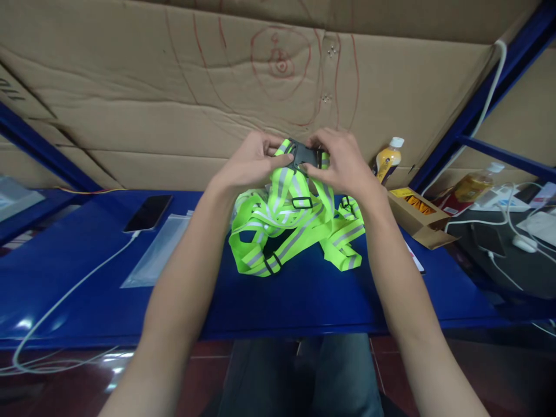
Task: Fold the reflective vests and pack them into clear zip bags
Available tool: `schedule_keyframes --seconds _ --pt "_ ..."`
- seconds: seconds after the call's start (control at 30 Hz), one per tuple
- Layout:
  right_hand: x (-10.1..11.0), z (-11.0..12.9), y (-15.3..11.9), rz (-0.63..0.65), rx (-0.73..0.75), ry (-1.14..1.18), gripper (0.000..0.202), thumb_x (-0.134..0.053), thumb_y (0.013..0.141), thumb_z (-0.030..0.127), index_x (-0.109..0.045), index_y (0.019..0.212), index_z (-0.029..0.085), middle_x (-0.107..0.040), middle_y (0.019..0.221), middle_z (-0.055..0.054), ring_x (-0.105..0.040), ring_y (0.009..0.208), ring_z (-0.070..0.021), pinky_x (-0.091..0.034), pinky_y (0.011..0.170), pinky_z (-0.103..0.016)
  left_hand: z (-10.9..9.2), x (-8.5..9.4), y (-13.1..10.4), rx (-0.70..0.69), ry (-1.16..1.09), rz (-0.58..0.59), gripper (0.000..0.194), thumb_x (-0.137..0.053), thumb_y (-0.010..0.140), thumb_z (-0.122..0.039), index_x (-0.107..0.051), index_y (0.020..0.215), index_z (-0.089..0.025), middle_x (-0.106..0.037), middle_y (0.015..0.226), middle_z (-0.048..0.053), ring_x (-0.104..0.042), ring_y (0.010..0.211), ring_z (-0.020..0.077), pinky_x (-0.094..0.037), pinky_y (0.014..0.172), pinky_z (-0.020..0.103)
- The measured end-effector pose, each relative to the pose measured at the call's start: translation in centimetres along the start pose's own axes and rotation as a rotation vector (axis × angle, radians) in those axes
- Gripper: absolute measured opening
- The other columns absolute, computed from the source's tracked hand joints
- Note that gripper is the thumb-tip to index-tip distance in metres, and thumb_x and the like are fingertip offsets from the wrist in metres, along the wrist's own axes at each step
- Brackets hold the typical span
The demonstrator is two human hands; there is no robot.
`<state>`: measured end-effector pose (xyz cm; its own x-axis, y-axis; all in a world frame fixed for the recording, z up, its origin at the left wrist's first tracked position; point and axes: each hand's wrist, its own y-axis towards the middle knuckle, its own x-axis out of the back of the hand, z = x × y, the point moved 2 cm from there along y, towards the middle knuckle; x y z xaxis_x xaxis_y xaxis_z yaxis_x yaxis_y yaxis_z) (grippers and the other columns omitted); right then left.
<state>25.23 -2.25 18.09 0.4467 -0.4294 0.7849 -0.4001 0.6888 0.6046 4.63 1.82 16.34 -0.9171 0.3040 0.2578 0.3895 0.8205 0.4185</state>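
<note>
A black plastic buckle [305, 156] is held up between my two hands, above a bundle of neon-yellow straps with grey stripes [299, 231]. My left hand [258, 159] pinches the buckle's left side, where a yellow strap is attached. On the other side my right hand [336, 159] has its thumb and fingers closed on the buckle's right end. Below, the straps lie loosely heaped on the blue table [278, 307], with black sliders on them. The two halves of the buckle appear joined.
Left of the straps are a phone [148, 213] on a white cable and a clear plastic bag [152, 255]. To the right stand a drink bottle [388, 159], an open cardboard box [419, 217] and another bottle [473, 182]. A cardboard wall [152, 116] rises behind.
</note>
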Motion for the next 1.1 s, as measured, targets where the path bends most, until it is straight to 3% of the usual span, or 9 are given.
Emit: schedule_keyframes --seconds 0.2,0.33,0.4,0.5,0.63,0.8,0.97,1.1 --pt "-0.3 -0.5 0.0 -0.022 -0.001 0.019 0.029 -0.072 0.091 0.039 -0.068 0.117 0.027 -0.075 0.119 -0.011 -0.069 0.117 -0.0354 -0.056 0.109 -0.056 0.7 0.7 0.6 -0.007 0.01 -0.021 0.024 -0.089 0.074 -0.032 -0.072 0.087 -0.021 -0.07 0.074 0.003 -0.071 0.07 0.023 -0.055 0.061 0.032" --pt "0.3 -2.8 -0.3 -0.11 -0.042 0.152 0.035 -0.073 0.088 0.041 -0.07 0.12 0.026 -0.076 0.117 -0.01 -0.07 0.113 -0.0332 -0.059 0.105 -0.053 0.6 3.5 0.6 -0.055 -0.009 -0.217 0.034 -0.092 0.074 -0.044 -0.071 0.087 -0.021 -0.073 0.081 0.004 -0.072 0.082 0.0238 -0.054 0.065 0.032" --pt "0.7 -4.2 -0.6 -0.181 -0.076 0.221 0.042 -0.071 0.09 0.044 -0.068 0.128 0.026 -0.075 0.118 -0.01 -0.07 0.114 -0.0313 -0.06 0.102 -0.051 0.5 5.1 0.5 -0.073 -0.048 -0.317 0.038 -0.092 0.075 -0.046 -0.07 0.096 -0.023 -0.073 0.087 0.003 -0.071 0.092 0.0231 -0.054 0.071 0.032" --pt "0.9 -6.1 -0.7 -0.234 -0.115 0.271 0.044 -0.068 0.095 0.05 -0.066 0.133 0.027 -0.074 0.116 -0.009 -0.07 0.114 -0.0305 -0.061 0.099 -0.051 0.8 6.6 0.8 -0.09 -0.091 -0.375 0.046 -0.091 0.078 -0.044 -0.066 0.112 -0.027 -0.072 0.096 -0.001 -0.068 0.104 0.0207 -0.053 0.081 0.032" --pt "-0.2 -9.2 -0.1 -0.261 -0.162 0.371 0.045 -0.06 0.098 0.061 -0.066 0.126 0.026 -0.073 0.108 -0.009 -0.072 0.105 -0.031 -0.061 0.091 -0.054 1.7 6.8 1.5 -0.07 -0.155 -0.398 0.043 -0.089 0.078 -0.054 -0.065 0.101 -0.027 -0.072 0.1 0.004 -0.068 0.112 0.0257 -0.054 0.08 0.035" --pt "-0.7 -12.6 0.3 -0.303 -0.233 0.499 0.065 -0.03 0.102 0.075 -0.066 0.124 0.025 -0.069 0.096 -0.011 -0.069 0.094 -0.0319 -0.058 0.082 -0.053 2.5 6.0 1.8 0.034 -0.259 -0.36 0.052 -0.09 0.078 -0.066 -0.061 0.092 -0.025 -0.068 0.093 0.005 -0.071 0.107 0.0259 -0.055 0.072 0.034" --pt "0.9 -11.1 -0.1 -0.353 -0.313 0.68 0.075 -0.031 0.089 0.092 -0.063 0.111 0.027 -0.058 0.077 -0.006 -0.058 0.074 -0.0259 -0.053 0.071 -0.046 3.3 5.8 1.9 -0.049 -0.194 -0.401 0.075 -0.11 0.051 -0.04 -0.054 0.099 -0.026 -0.058 0.091 -0.003 -0.067 0.093 0.0171 -0.052 0.071 0.029" --pt "1.3 -9.6 0.8 -0.601 -0.448 0.889 0.064 -0.067 0.066 0.083 -0.051 0.099 0.031 -0.044 0.071 0.003 -0.051 0.066 -0.021 -0.054 0.069 -0.045 4.0 6.4 2.7 -0.014 -0.18 -0.507 0.063 -0.103 0.065 -0.04 -0.05 0.097 -0.025 -0.047 0.084 -0.004 -0.055 0.082 0.013 -0.043 0.067 0.03"
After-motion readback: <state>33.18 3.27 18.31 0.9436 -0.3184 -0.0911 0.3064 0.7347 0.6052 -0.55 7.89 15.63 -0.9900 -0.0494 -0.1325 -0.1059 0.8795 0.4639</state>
